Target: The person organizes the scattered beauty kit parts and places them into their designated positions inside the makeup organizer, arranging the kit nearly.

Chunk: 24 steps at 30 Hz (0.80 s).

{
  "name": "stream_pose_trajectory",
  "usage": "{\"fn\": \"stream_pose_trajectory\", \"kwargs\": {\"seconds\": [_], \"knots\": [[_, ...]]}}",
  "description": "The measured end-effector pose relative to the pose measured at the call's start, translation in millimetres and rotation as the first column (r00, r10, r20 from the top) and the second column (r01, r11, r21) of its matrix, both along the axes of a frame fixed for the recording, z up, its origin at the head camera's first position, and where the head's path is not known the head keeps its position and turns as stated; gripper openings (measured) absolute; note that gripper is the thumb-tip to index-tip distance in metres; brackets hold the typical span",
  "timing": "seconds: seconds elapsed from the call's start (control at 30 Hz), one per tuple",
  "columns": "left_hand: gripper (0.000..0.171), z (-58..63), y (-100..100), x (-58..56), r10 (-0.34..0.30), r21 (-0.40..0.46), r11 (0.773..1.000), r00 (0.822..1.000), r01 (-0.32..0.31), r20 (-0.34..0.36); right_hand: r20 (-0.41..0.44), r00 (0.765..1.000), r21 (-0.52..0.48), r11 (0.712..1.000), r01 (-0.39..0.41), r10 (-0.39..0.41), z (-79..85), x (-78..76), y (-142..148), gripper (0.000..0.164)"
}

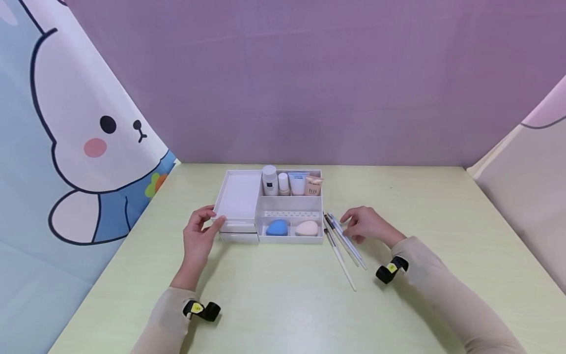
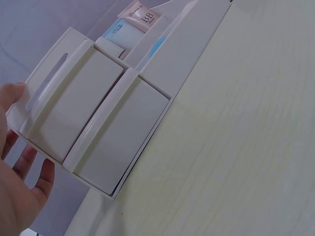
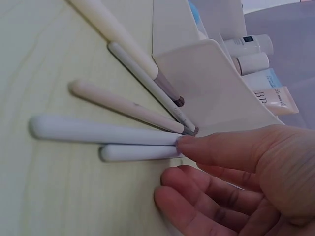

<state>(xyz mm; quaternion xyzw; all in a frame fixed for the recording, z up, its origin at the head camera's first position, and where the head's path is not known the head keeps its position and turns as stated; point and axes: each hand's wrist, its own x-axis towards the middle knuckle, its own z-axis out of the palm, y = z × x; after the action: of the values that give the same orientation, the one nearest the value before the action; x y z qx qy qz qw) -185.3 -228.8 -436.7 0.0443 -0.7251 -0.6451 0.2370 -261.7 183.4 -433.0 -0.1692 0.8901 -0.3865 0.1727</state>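
While the left hand (image 1: pixel 197 241) grips the cosmetics organizer (image 1: pixel 240 194), we judge pickup underway: at its three o'clock, the right hand (image 1: pixel 369 225) touches a white-handled makeup brush (image 3: pixel 98 131), grasp indeterminable; a secure pinch seems needed.

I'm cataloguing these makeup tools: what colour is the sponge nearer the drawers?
That sponge is plain blue; the head view shows it best.

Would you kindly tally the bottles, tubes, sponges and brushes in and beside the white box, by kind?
Bottles: 2
Tubes: 2
Sponges: 2
Brushes: 5
Total: 11
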Motion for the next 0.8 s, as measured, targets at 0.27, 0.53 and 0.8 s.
{"fn": "stream_pose_trajectory", "kwargs": {"seconds": [0.27, 0.53, 0.8], "knots": [[0.022, -0.3, -0.2, 0.6, -0.001, -0.004, 1.0, 1.0, 0.001, 0.001, 0.064, 0.998, 0.024, 0.999, 0.027, -0.028, 0.3, -2.1, -2.6, 0.031], [0.024, 1.0, 0.9, 1.7, -0.002, 0.012, 1.0, 1.0, 0.002, -0.007, 0.127, 0.991, 0.036, 0.998, 0.043, -0.048, 2.5, -3.7, -0.7, 0.033], [0.022, 0.4, 0.2, 0.5, -0.003, 0.013, 1.0, 1.0, 0.003, 0.003, 0.121, 0.991, 0.056, 0.997, 0.054, -0.06, 5.1, -2.2, -2.7, 0.035]]}}
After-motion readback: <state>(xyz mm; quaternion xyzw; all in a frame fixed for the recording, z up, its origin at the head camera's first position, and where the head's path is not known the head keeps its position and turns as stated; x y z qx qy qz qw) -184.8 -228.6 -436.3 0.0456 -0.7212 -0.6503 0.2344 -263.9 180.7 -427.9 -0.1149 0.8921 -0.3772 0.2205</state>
